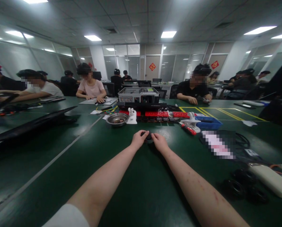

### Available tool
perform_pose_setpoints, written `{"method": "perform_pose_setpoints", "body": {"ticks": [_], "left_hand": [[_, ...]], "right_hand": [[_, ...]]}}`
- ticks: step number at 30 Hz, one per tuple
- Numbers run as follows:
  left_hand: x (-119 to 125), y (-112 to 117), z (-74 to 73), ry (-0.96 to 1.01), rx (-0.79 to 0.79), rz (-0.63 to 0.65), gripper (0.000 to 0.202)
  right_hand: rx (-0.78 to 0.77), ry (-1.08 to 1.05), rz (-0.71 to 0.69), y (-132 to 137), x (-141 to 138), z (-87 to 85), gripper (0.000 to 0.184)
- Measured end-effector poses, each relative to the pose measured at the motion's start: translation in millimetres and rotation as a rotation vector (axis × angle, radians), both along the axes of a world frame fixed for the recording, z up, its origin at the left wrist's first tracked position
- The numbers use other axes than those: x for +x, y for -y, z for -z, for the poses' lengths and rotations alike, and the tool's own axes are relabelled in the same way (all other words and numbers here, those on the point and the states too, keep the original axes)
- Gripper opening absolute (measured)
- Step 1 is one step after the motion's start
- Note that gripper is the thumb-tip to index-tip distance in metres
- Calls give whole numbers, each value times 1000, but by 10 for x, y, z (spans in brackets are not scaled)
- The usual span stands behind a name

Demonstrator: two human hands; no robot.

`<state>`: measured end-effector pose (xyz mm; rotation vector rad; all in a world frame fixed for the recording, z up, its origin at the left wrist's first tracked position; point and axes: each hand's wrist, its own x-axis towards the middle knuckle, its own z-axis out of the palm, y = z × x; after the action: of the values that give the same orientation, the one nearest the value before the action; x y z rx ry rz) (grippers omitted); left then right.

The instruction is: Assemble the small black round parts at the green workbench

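Note:
A small black rounded object [149,136] is held between both hands, just above or on the green tabletop; its exact kind is too small to make out. My left hand [139,139] is closed, with thumb and fingers pinching its left side. From the right, my right hand [159,142] grips the same piece with its fingertips. Beyond the hands stand a metal bowl [110,120] with small copper-coloured pieces in it and a white plastic stand [132,118]. A row of red boxes [156,113] lies behind them.
An open computer case [129,98] stands at the back. To the right are a red-handled tool [188,129], a blue tray [210,125], several black round parts [235,188] and a beige device [271,179]. A black panel [34,123] lies left. Co-workers sit around the table.

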<state>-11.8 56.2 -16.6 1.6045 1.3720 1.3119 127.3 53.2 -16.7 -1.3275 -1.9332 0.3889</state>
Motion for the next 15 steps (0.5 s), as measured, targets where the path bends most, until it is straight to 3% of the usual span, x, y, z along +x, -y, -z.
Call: {"method": "perform_pose_setpoints", "body": {"ticks": [3,7,10,15], "left_hand": [[1,-25,2,77,-93,10,48],[-2,-16,-21,109,-95,-3,48],[-1,39,-56,83,-58,-10,43],[23,162,-125,-182,97,-37,39]], "right_hand": [[97,-11,-93,9,4,-4,29],[147,-70,-128,55,-23,-13,38],[112,-144,-75,86,-39,-31,39],[18,-91,86,100,-31,-55,34]]}}
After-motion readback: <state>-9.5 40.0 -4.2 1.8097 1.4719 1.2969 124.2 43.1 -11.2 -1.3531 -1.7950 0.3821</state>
